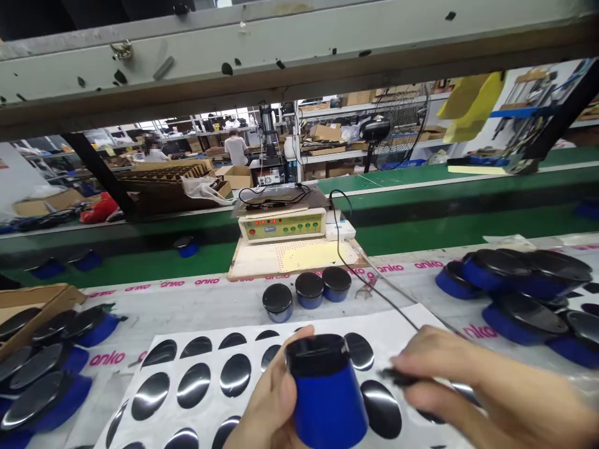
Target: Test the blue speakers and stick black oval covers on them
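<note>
My left hand (pixel 269 402) grips a blue cylindrical speaker (pixel 327 393) with a black top, holding it upright at the bottom middle of the head view. My right hand (pixel 437 374) is blurred just right of it, pinching a thin dark tool or cable end (pixel 397 376) near the speaker's top. Under both hands lies a white sheet (pixel 187 349) carrying several glossy black oval stickers (pixel 193 385).
Three small blue speakers (pixel 309 290) stand beyond the sheet. A tester box with red lights (pixel 282 226) sits on a wooden board, a black cable (pixel 374 290) trailing from it. Piles of blue-and-black parts lie at right (pixel 515 280) and left (pixel 42 368). A green conveyor (pixel 421 206) runs behind.
</note>
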A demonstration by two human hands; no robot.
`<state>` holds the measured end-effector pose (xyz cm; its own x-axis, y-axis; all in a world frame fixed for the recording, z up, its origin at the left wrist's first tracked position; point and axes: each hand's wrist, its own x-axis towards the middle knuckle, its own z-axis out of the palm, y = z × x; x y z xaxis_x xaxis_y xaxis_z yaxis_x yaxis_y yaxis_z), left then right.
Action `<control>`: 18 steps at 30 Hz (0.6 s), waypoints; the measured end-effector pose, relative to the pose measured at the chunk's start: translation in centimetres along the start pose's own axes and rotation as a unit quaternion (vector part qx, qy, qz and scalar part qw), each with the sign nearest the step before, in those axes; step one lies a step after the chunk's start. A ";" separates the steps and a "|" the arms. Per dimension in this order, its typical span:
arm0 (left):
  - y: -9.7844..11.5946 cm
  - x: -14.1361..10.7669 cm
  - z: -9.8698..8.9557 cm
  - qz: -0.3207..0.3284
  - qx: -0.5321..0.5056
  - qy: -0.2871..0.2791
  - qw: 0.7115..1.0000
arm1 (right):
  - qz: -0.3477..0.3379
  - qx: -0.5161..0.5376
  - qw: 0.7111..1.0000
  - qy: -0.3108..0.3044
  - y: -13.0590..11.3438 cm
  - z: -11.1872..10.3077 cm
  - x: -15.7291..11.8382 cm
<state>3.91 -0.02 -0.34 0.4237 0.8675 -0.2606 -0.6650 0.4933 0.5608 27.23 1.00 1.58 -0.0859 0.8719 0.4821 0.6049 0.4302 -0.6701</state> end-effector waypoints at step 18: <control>1.0 0.3 -0.7 -0.056 -0.094 -0.038 0.993 | -0.112 0.167 0.977 -0.077 -2.6 4.7 0.9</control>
<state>2.97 0.79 -0.42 0.5416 0.8030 -0.2487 -0.7114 0.5954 0.3734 21.86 1.79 1.10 -0.3195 0.7608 0.5648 0.2683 0.6443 -0.7161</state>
